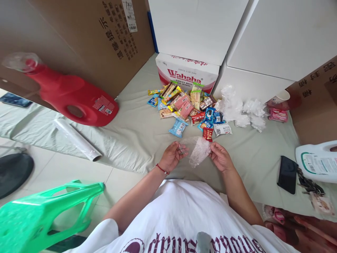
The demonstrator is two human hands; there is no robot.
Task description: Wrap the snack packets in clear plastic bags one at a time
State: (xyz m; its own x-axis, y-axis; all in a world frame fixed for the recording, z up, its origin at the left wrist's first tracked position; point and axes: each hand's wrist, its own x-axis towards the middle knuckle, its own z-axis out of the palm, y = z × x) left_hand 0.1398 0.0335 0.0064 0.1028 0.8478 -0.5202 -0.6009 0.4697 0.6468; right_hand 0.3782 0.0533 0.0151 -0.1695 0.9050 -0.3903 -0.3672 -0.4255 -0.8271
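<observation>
A thin, crinkled clear plastic bag [199, 151] is stretched between both hands just in front of my chest. My left hand [172, 155] pinches its left side between thumb and fingers. At its right side, my right hand [220, 156] grips the edge with closed fingers. Just beyond the bag lies a heap of wrapped snacks [181, 105] in many colours. A small red packet [207, 134] and a light blue packet [178, 127] are nearest to the hands. Bunched clear plastic bags [231, 105] sit to the right of the heap.
A Wahaba water carton [184, 73] stands behind the snacks. On the left are a red detergent bottle [79, 98], a plastic roll [77, 140] and a green stool [52, 207]. A phone [287, 174], keys [310, 182] and a white jug [318, 161] lie to the right.
</observation>
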